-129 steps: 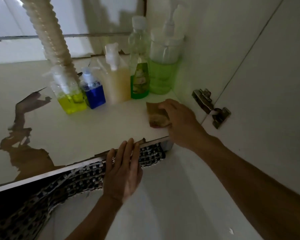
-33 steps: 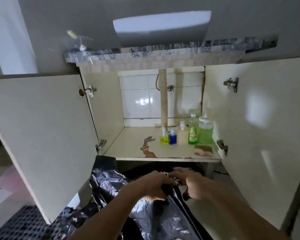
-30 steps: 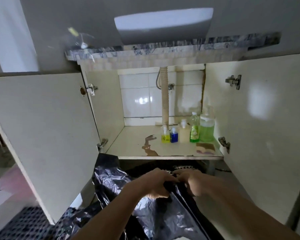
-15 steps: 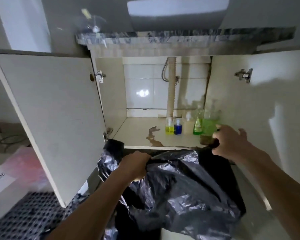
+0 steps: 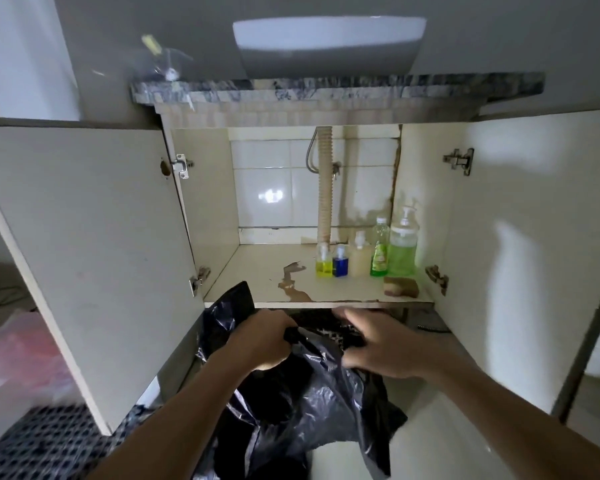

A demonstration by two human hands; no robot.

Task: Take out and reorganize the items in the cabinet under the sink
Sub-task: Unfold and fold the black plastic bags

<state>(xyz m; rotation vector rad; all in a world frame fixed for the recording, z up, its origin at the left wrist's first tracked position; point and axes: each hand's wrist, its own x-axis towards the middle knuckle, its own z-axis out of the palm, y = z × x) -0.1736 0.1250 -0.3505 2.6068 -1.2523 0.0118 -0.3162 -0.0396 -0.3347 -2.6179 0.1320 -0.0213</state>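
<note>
Left hand [image 5: 262, 339]: fingers curled tight around a bunched fold of the black plastic bag [image 5: 302, 403], gripping it near its upper edge. Right hand [image 5: 378, 344]: fingers bent over the same bag's top from the opposite side, clutching the plastic; the fingertips are blurred, but the hold on the bag is plain. The two hands sit close together, just below the front edge of the cabinet floor [image 5: 257, 271].

Black plastic bag: crumpled, glossy, hanging down from both hands in front of the cabinet; one flap rises at the left against the shelf edge.

Cabinet interior, right rear: a row of five containers standing upright, touching or nearly so. In order from the left: small yellow bottle [image 5: 323, 263], small blue bottle [image 5: 340, 262], beige pump bottle [image 5: 360, 256], slim green bottle [image 5: 380, 251], large green pump bottle [image 5: 402, 249]. A brown sponge [image 5: 400, 286] lies in front of the large bottle, near the right wall.

Corrugated drain hose [image 5: 325, 188]: runs vertically down behind the yellow bottle. Both cabinet doors stand open. White basin [image 5: 326, 43] above a marbled countertop [image 5: 326, 90].
</note>
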